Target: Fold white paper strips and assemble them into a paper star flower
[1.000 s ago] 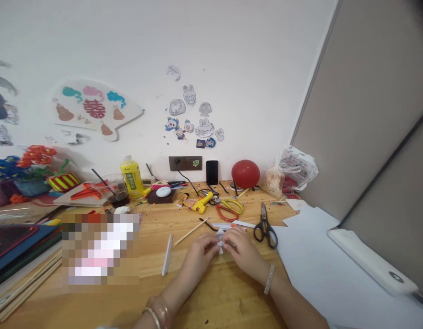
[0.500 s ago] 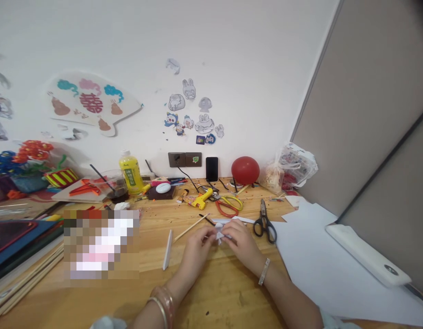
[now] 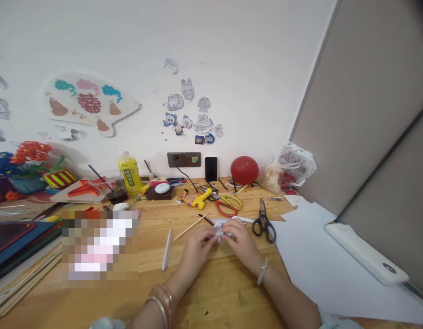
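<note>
**Your left hand (image 3: 200, 243) and right hand (image 3: 241, 242) pinch one small folded white paper piece (image 3: 218, 231)**

In the head view, your two hands come close together near the middle of the desk (image 3: 228, 297), the fingertips of each closed on the paper piece between them. Your fingers hide part of it, so you cannot tell its full shape or whether it touches the desk.

Left of your left hand lies a narrow white paper strip (image 3: 167, 250); just beyond that hand, a thin wooden stick (image 3: 191, 227) slants away. To the right of your right hand are the black-handled scissors (image 3: 264, 224), blades pointing away from you, near the edge of the large white sheets (image 3: 307, 260).

Farther back you have scissors with red and yellow handles (image 3: 228, 206), with a yellow glue gun (image 3: 202, 198) just to their left. Near the wall, a dark phone (image 3: 211, 169) stands upright, left of a red balloon (image 3: 244, 170).
</note>
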